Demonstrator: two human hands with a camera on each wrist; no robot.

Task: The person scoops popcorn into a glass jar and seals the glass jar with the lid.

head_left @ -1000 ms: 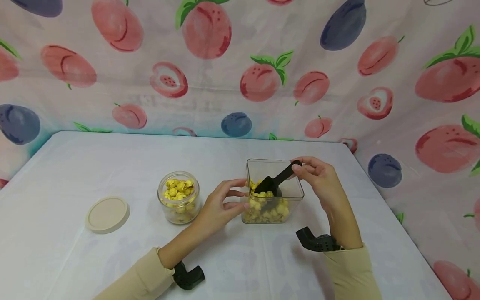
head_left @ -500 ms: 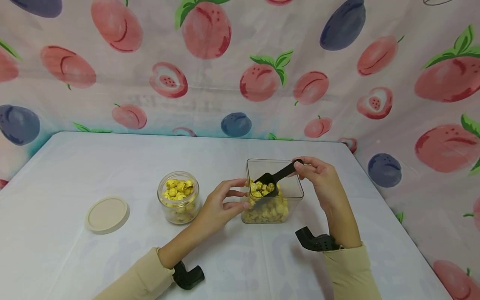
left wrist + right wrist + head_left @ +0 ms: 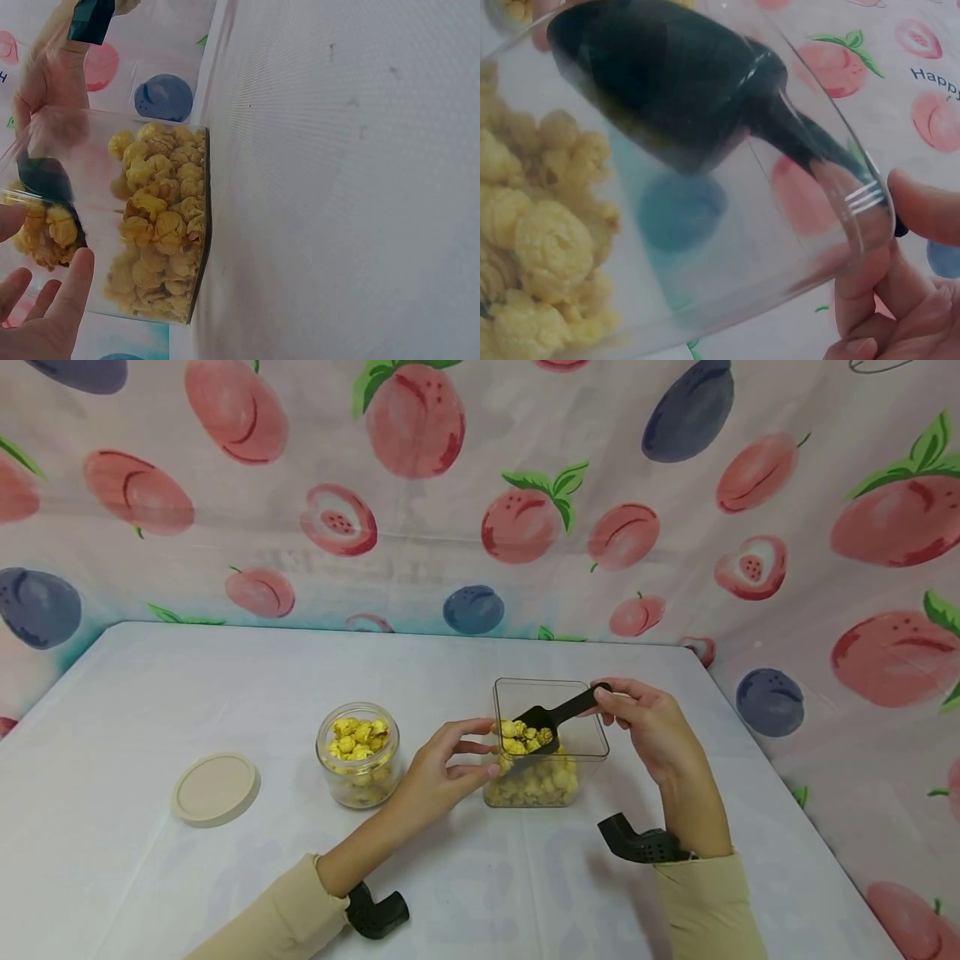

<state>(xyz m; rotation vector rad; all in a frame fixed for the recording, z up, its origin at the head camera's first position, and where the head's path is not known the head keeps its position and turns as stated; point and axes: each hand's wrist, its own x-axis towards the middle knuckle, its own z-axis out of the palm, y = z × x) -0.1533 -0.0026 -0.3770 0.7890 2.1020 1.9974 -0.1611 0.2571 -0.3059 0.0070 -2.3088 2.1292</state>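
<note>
A clear square container (image 3: 592,750) about half full of yellow popcorn (image 3: 536,785) stands right of the table's middle. My right hand (image 3: 603,697) pinches the handle of a black scoop (image 3: 558,714), whose bowl holds popcorn just above the heap inside the container. My left hand (image 3: 483,748) rests its straight fingers against the container's left wall. The left wrist view shows the popcorn (image 3: 161,225) through the wall and my fingers (image 3: 52,307) beside it. In the right wrist view, the scoop (image 3: 667,82) is seen through the wall, with my fingers (image 3: 922,206) on its handle.
A round glass jar (image 3: 357,768) full of popcorn stands open left of the container. Its beige lid (image 3: 215,788) lies flat further left. A fruit-print cloth hangs behind and to the right of the white table (image 3: 225,685).
The scoop has come up out of the heap with popcorn in its bowl and levelled off. My right hand shifted slightly right. The left hand has stayed on the container.
</note>
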